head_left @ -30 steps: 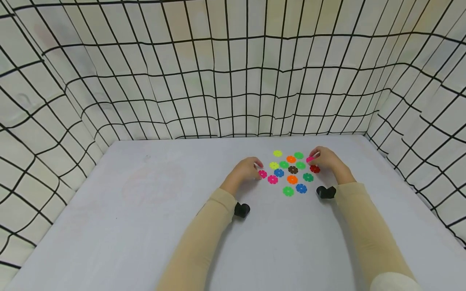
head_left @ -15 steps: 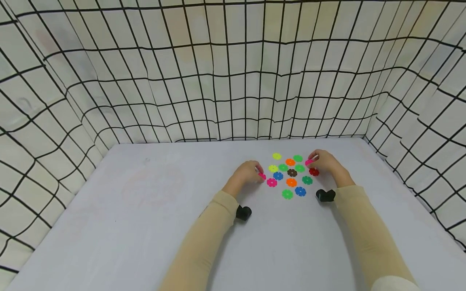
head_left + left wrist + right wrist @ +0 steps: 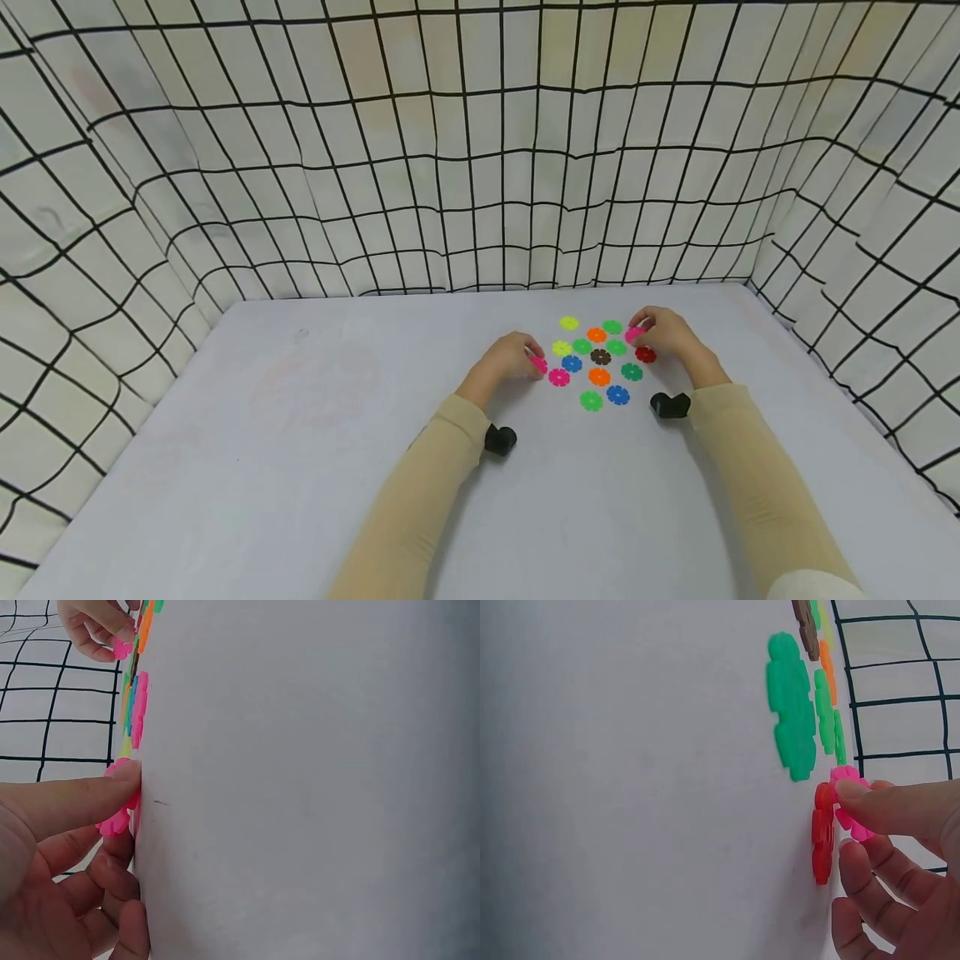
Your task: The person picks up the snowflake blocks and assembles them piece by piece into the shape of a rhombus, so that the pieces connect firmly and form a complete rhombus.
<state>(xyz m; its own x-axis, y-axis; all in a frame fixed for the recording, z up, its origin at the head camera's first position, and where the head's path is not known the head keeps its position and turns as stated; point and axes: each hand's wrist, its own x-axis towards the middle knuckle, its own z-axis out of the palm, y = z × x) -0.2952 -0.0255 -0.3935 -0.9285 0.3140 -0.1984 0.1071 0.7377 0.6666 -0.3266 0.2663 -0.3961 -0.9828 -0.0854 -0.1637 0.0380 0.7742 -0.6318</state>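
My left hand pinches a pink notched plastic disc between thumb and fingers, tilted up at the left side of a spread of discs. Another pink disc lies flat just right of it. On the far right of the spread, my right hand pinches a second pink disc, also tipped up. A red disc lies beside the right hand, with a dark green disc farther off. Between the hands lie a brown disc and several discs in green, orange, blue and yellow.
A white table spreads under both arms. White walls with a black grid enclose its back and sides. Black wrist devices sit at both beige sleeves.
The left hand has taken hold of the pink disc at the left edge and tipped it up. The right hand keeps its pink disc, now turned more face-on.
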